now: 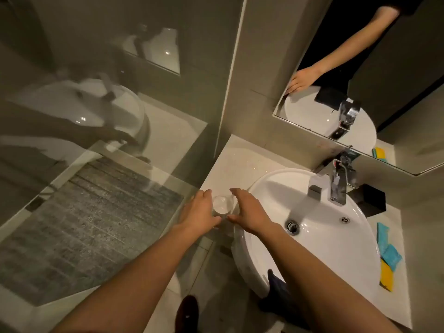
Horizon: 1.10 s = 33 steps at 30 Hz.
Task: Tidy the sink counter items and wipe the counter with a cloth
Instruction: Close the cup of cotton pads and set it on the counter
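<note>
A clear drinking glass (222,205) stands on the pale counter (236,159) just left of the white sink basin (312,236). My left hand (198,213) cups its left side and my right hand (247,210) cups its right side; fingers curve around it, and both thumbs meet at its near side. The glass looks upright. A blue and yellow cloth (387,257) lies on the counter to the right of the basin.
A chrome faucet (336,181) rises at the basin's back, with a black box (370,199) beside it. A mirror (360,75) hangs above. A glass shower partition (96,188) borders the counter's left edge. The floor lies below.
</note>
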Tool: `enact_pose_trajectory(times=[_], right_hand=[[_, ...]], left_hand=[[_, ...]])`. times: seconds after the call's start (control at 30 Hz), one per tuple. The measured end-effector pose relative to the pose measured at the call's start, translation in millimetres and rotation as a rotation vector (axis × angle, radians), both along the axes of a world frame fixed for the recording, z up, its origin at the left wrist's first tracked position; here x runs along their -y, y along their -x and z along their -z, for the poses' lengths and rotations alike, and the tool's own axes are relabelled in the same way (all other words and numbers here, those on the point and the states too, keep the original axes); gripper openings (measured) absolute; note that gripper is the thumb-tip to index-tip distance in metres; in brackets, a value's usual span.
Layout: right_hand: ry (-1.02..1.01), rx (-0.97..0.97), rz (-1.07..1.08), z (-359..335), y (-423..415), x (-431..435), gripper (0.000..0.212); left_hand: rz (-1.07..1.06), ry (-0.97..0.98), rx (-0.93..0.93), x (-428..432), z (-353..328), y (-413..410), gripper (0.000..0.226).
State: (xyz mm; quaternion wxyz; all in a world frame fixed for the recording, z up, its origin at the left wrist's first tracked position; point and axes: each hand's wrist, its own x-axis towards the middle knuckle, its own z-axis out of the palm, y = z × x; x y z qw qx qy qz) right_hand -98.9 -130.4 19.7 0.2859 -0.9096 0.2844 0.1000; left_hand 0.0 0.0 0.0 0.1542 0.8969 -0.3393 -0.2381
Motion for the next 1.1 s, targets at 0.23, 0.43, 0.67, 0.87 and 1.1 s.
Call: enact_pose_trajectory(times=[0.23, 0.43, 0.67, 0.87, 1.1], right_hand=[[-0.077, -0.091, -0.031, 22, -23, 4, 0.068], [-0.091, 0.004, -0.034, 22, -24, 0, 0.055], [-0.106, 0.158, 0.019, -9, -6, 3, 0.059], [-0.065, 0.256, 0.142, -55, 55, 28, 0.058], [0.005, 0.288, 0.387, -93, 173, 60, 0.052]], left_hand=[[0.044, 0.061, -0.154, 10, 23, -20, 0.063], [0.032, 0.137, -0.192, 2, 20, -29, 0.054], [0.132, 0.196, -0.158, 3, -18, -36, 0.061], [0.378, 0.190, -0.108, 44, -69, -11, 0.052], [0.689, 0.244, -0.116, 120, -109, 79, 0.047]])
